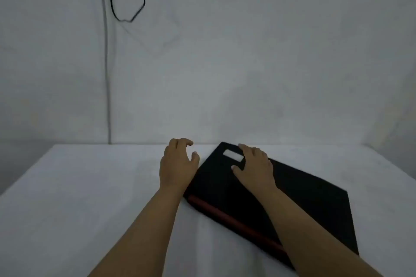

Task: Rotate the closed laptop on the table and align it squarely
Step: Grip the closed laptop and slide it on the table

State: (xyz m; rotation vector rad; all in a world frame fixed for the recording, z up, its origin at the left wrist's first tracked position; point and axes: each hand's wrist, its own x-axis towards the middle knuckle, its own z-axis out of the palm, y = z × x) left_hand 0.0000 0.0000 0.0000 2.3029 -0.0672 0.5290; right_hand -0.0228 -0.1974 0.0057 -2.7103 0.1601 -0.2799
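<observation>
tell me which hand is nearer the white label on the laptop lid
Right. The right hand rests on the lid with fingers beside the white label; the left hand is off the laptop, past its left edge.

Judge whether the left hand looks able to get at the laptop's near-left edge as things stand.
Probably yes. The left hand hovers open right beside the laptop, and nothing lies between them on the table. The right hand rests on the lid, further over.

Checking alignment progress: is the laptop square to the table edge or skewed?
Skewed. The closed laptop sits diagonal to the table's far edge, one corner pointing at the wall; right hand rests on its lid.
</observation>
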